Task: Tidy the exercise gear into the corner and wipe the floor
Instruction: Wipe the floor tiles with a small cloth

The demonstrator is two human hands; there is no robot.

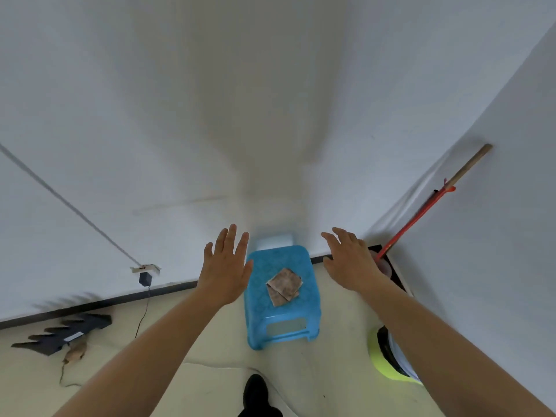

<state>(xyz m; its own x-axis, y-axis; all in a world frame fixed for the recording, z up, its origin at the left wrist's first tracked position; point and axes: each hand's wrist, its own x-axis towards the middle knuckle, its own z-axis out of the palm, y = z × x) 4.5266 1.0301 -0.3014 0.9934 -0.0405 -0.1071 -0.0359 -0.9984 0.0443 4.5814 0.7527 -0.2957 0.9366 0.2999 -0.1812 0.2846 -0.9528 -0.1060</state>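
Against the wall, room corner: blue plastic stool (281, 296) on the pale floor (210, 386); back edge near the black skirting board (99, 302)
Cloth: folded patterned rag (284, 285) flat on the stool seat, roughly centred
Left hand (225, 270): raised beside the stool's left edge; fingers spread wide, holding nothing; contact with the stool not clear
Right hand (350, 263): raised right of the stool, apart from it; fingers splayed, empty
Gear nearby: yellow-green rimmed round object (388, 365) at right, partly cut off; black jagged foam piece (64, 334) at left by the wall; red-and-wood handled mop or broom (433, 203) leaning in the corner
Handling, judged: stool light, stiff, hollow; best taken by both seat edges or the front cut-out; rag soft, limp, likely to slide off if tilted; best pinched at the fold
Writing: none legible; white label on the foam piece too blurred
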